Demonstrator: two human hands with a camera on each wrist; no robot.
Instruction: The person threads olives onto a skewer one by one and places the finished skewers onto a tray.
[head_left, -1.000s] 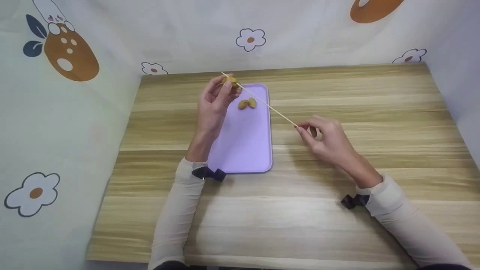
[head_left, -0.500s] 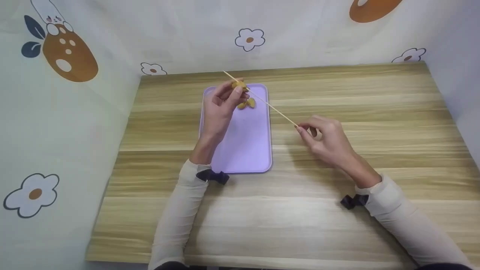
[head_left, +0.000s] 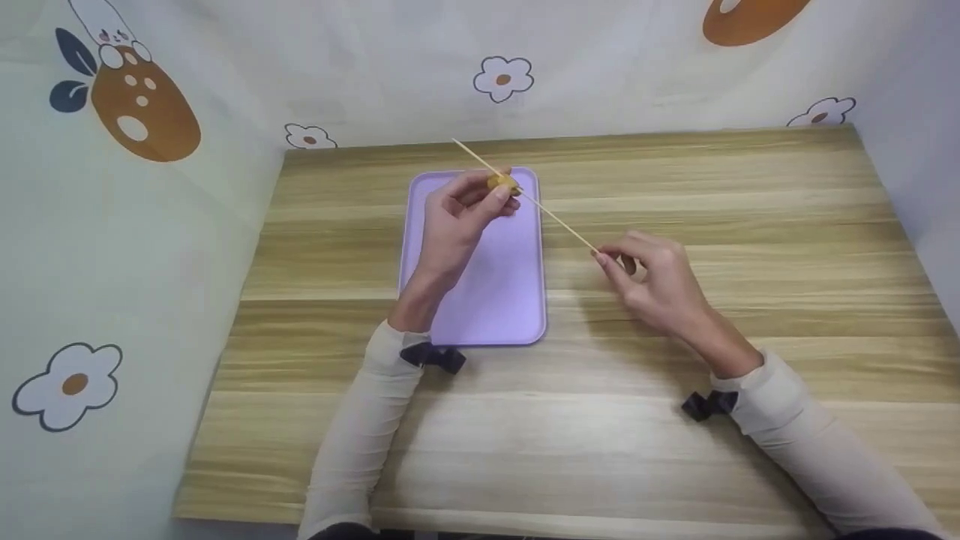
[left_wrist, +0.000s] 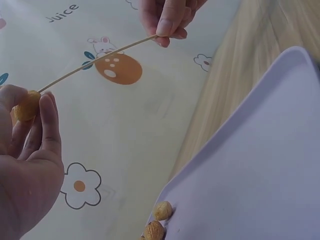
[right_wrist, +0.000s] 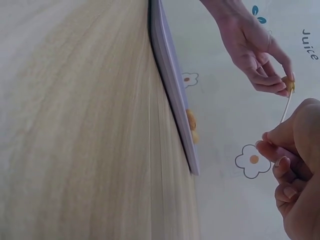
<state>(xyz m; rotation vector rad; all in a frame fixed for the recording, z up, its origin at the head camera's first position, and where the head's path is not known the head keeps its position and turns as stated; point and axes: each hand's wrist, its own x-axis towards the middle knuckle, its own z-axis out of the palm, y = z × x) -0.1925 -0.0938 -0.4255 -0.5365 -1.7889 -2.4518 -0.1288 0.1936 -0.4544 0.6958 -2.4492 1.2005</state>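
A thin wooden skewer slants above the lilac tray. Threaded on it is a round yellow-brown food ball, which my left hand pinches between thumb and fingers. The skewer's far tip sticks out bare beyond the ball. At the other end, my right hand pinches the skewer between thumb and forefinger. In the left wrist view, two similar food balls, one beside another, lie on the tray near its edge; my left hand hides them in the head view.
The tray lies on a wood-grain table, left of centre. Behind and to the left stands a pale wall covering printed with flowers and orange fruit shapes. Each wrist carries a small black strap mount, such as the left mount.
My left hand has moved right and nearer, sliding the ball along the skewer toward my right hand. More bare skewer shows beyond the ball. My right hand stays almost still.
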